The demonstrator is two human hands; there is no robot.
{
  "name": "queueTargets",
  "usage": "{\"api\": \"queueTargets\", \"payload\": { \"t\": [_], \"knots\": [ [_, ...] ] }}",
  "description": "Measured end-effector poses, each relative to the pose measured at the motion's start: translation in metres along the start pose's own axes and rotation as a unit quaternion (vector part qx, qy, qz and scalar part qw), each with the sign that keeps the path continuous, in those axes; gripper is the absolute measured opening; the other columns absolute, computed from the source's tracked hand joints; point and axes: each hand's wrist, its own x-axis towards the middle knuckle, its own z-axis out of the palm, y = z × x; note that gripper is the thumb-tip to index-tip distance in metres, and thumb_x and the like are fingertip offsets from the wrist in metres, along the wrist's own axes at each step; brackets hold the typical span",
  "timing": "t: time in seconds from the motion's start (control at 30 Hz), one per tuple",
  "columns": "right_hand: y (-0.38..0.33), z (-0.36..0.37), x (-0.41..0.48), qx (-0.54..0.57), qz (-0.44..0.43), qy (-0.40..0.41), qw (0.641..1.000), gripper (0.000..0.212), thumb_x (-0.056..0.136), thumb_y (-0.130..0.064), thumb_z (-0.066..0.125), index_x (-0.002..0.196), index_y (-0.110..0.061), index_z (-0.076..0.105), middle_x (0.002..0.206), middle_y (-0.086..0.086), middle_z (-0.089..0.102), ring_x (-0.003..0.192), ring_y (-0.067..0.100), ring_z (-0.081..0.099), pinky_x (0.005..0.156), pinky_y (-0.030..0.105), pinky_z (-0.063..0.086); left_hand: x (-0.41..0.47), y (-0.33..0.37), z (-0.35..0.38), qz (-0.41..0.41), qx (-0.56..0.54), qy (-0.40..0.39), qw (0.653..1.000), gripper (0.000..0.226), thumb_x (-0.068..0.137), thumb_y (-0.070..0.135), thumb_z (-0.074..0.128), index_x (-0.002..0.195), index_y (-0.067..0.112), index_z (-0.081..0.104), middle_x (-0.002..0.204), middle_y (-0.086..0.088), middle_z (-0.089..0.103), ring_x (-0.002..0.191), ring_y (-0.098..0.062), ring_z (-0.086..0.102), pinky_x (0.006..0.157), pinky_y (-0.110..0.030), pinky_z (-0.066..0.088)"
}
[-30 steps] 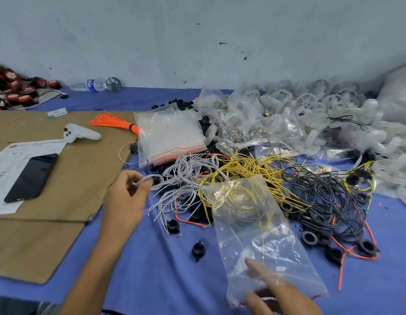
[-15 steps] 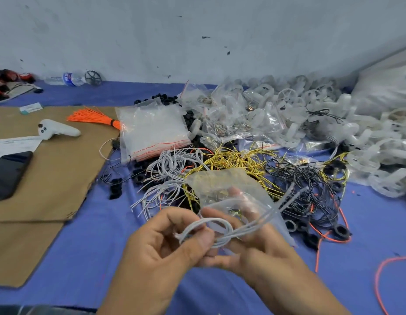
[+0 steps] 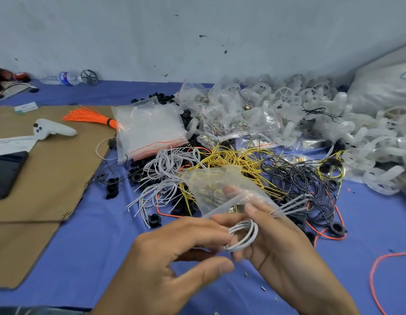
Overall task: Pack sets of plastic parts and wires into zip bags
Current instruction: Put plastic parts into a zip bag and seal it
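A looped bundle of white wires (image 3: 244,235) sits between both hands near the front of the blue table. My left hand (image 3: 174,258) pinches the loop's left side with its fingertips. My right hand (image 3: 281,246) holds the wires' straight ends, which stick out to the right, and also grips a clear zip bag (image 3: 218,185) that stands up above it. Yellow wire shows inside the bag. Behind lie piles of white wires (image 3: 165,169), yellow wires (image 3: 234,155) and black wires (image 3: 297,178).
A stack of zip bags (image 3: 149,130) lies behind the wires, with white plastic wheels (image 3: 334,123) heaped at the right. Black plastic rings (image 3: 112,189) are scattered about. Cardboard (image 3: 49,178) at the left carries a phone (image 3: 6,171), a white controller (image 3: 52,130) and orange wires (image 3: 90,115).
My left hand came in from the white wire pile with a bundle and met my right hand, which lifted the zip bag. The wires are now curled into a tighter loop.
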Motion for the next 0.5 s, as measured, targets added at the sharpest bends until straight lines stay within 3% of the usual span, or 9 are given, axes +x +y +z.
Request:
{"api": "queueTargets", "payload": {
  "t": [0.17, 0.27, 0.4, 0.5],
  "knots": [
    [0.002, -0.006, 0.002, -0.067, 0.011, -0.039, 0.997, 0.034, 0.092, -0.017, 0.053, 0.124, -0.019, 0.066, 0.103, 0.026, 0.070, 0.073, 0.030, 0.059, 0.064, 0.038, 0.050, 0.004, -0.002, -0.001, 0.026, 0.019, -0.023, 0.999, 0.015, 0.089, 0.025, 0.071, 0.100, 0.018, 0.078, 0.110, 0.010, 0.068, 0.110, -0.010, 0.067, 0.075, -0.022, 0.057],
    [0.004, -0.008, 0.004, -0.084, 0.003, -0.021, 0.996, 0.031, 0.096, -0.015, 0.049, 0.122, -0.015, 0.065, 0.105, 0.028, 0.069, 0.072, 0.027, 0.060, 0.065, 0.035, 0.052, 0.002, -0.002, -0.002, 0.055, 0.055, -0.026, 0.997, 0.014, 0.086, 0.023, 0.073, 0.096, 0.017, 0.079, 0.102, 0.008, 0.070, 0.108, -0.005, 0.067, 0.077, -0.020, 0.057],
    [0.009, -0.011, 0.009, -0.139, -0.034, 0.030, 0.989, 0.033, 0.094, -0.022, 0.045, 0.118, -0.005, 0.062, 0.101, 0.022, 0.072, 0.066, 0.023, 0.059, 0.056, 0.029, 0.047, -0.001, 0.006, -0.002, 0.092, 0.162, 0.005, 0.982, 0.011, 0.086, 0.032, 0.072, 0.093, 0.027, 0.079, 0.100, 0.020, 0.069, 0.091, 0.002, 0.068, 0.074, -0.015, 0.053],
    [0.014, -0.014, 0.013, -0.194, -0.046, 0.058, 0.978, 0.032, 0.100, -0.022, 0.042, 0.102, -0.003, 0.068, 0.103, 0.015, 0.074, 0.056, 0.024, 0.048, 0.049, 0.024, 0.043, -0.003, 0.008, 0.000, 0.100, 0.161, 0.011, 0.982, 0.010, 0.087, 0.033, 0.072, 0.091, 0.027, 0.079, 0.097, 0.020, 0.069, 0.089, 0.002, 0.068, 0.072, -0.015, 0.053]
  ]
}}
